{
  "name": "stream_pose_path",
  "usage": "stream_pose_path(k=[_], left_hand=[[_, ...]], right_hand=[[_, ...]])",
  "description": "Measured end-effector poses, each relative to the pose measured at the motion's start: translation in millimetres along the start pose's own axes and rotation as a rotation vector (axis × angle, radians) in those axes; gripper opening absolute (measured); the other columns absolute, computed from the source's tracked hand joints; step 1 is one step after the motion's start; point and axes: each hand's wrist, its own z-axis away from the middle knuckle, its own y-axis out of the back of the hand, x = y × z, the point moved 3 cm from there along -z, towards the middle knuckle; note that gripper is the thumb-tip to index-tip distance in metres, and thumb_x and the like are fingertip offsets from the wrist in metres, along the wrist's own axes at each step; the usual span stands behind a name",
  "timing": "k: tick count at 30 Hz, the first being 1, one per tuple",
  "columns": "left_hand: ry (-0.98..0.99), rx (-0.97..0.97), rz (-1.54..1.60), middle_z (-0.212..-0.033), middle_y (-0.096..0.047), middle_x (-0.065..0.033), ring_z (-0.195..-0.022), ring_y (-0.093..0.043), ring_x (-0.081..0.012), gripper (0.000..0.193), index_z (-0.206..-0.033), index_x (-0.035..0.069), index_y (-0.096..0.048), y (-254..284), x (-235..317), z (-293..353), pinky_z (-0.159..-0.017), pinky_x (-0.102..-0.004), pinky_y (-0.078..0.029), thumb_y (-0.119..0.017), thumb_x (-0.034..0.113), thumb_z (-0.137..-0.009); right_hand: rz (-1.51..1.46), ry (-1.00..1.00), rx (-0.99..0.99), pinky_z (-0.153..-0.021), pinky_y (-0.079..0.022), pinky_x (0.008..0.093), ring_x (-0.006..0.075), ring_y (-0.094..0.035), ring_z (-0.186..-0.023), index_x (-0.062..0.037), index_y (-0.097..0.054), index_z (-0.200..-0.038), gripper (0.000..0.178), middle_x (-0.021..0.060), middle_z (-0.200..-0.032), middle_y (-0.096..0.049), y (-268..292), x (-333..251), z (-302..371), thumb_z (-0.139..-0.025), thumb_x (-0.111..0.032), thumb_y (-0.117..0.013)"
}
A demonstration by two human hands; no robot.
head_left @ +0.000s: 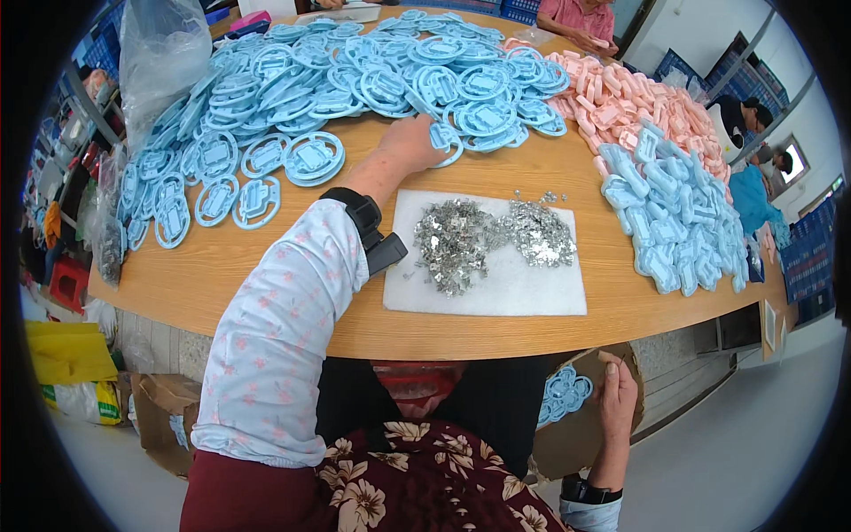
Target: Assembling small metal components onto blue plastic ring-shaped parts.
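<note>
My left hand (412, 144) reaches over the table, its fingers closed on a light blue ring-shaped plastic part (447, 142) at the near edge of a big heap of similar blue parts (381, 82). Down at the lower right, my right hand (617, 396) hangs beside an opened cardboard box (572, 441). Its fingers are loosely bent and apart, and nothing shows in them. Several blue plastic parts (564, 395) lie inside that box. Small shiny metal pieces (454, 244) form two piles on a white foam sheet (496, 301) in front of me.
Pink plastic pieces (634, 97) and smaller blue pieces (678, 217) are heaped on the right of the wooden table (266, 293). A clear plastic bag (164, 62) stands at the left. Another person (581, 19) sits across the table. A second cardboard box (164, 417) is at lower left.
</note>
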Motion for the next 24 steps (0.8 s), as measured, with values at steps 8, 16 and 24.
stream_pose_path(k=[8, 16, 24], left_hand=[[-0.22, 0.046, 0.096, -0.12, -0.067, -0.0193, -0.108, -0.066, -0.0371, 0.074, -0.137, 0.006, -0.055, 27.6, 9.8, 33.9, -0.097, -0.042, -0.051, -0.081, 0.032, -0.073], [-0.669, 0.046, 0.212, -0.114, -0.064, -0.0144, -0.111, -0.058, -0.0343, 0.081, -0.142, 0.01, -0.051, 82.9, 87.5, 195.3, -0.098, -0.0444, -0.047, -0.082, 0.012, -0.068], [-0.461, 0.108, 0.601, -0.119, -0.063, -0.0103, -0.115, -0.057, -0.0258, 0.068, -0.143, 0.006, -0.05, 79.4, 63.9, 265.4, -0.099, -0.0371, -0.047, -0.077, 0.011, -0.081]], right_hand=[[-0.136, 0.152, -0.22, -0.054, -0.032, 0.0187, 0.0015, -0.042, -0.061, 0.0036, -0.067, -0.114, 0.02, -0.0053, -0.071, -0.051, -53.1, -73.5, -10.8, -0.101, -0.011, -0.06], [-0.513, -0.033, -0.474, -0.048, -0.031, 0.0188, 0.003, -0.043, -0.056, -0.0017, -0.064, -0.116, 0.024, -0.0015, -0.078, -0.06, -142.7, -118.2, -34.7, -0.101, -0.02, -0.063], [-0.607, -0.155, -0.605, -0.045, -0.03, 0.0172, 0.002, -0.046, -0.054, -0.0027, -0.066, -0.115, 0.026, -0.0046, -0.074, -0.059, -176.0, -104.6, -16.7, -0.101, -0.024, -0.065]])
